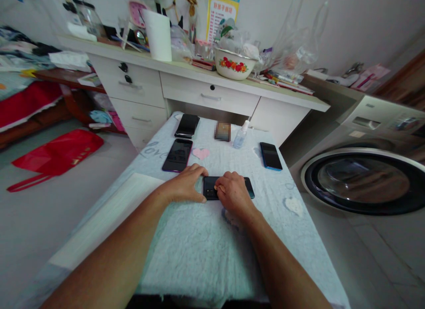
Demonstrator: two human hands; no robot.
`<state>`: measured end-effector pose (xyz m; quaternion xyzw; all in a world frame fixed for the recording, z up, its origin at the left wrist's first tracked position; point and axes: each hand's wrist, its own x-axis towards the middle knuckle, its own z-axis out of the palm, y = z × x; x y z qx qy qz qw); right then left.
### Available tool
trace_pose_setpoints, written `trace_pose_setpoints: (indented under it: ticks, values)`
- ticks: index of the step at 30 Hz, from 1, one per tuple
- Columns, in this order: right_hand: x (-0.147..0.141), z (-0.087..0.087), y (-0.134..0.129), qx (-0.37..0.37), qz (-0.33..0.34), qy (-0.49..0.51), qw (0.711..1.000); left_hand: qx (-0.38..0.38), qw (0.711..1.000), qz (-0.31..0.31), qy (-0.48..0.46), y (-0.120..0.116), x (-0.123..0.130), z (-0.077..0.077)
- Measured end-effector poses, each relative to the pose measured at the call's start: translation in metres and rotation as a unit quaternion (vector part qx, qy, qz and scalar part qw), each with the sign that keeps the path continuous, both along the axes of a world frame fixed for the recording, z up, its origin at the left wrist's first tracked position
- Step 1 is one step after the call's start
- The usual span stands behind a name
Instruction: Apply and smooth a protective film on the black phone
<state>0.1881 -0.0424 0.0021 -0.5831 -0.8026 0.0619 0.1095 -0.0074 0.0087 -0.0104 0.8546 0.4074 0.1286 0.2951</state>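
A dark smartphone (pixel 210 185) lies sideways on the cloth-covered table, its back with the camera lenses facing up. My left hand (pixel 186 185) grips its left end, thumb at the near corner and fingers at the far corner. Over the middle of the phone's back, my right hand (pixel 234 191) is closed, fingertips pressed together near the lenses. A small orange-tan bit shows at those fingertips; I cannot make out what it is. Just beyond my left hand lies another phone (pixel 178 155), screen up.
Farther back are a black phone (pixel 187 125), a small pixelated item (pixel 222 131) and a clear spray bottle (pixel 241 135). A blue-edged phone (pixel 271 156) lies at the right. A white strip (pixel 109 218) runs along the left edge. A washing machine (pixel 372 123) stands to the right.
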Motion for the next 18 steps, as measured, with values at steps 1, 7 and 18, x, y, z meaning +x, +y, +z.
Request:
trace_pose_setpoints:
  ticks: [1,7,18]
  values:
    - [0.0000,0.0001,0.0000,0.000,0.004,0.001,1.000,-0.001,1.000,0.001,0.000,-0.0002,0.0002,0.0005]
    - [-0.0002,0.0022,-0.0001,-0.020,0.024,0.008,0.999,-0.007,1.000,0.008,0.005,-0.0024,0.0013,0.0051]
    - [0.0012,0.0024,-0.0036,-0.034,0.057,0.026,0.997,-0.013,1.000,0.013,0.001,-0.0029,0.0018,0.0057]
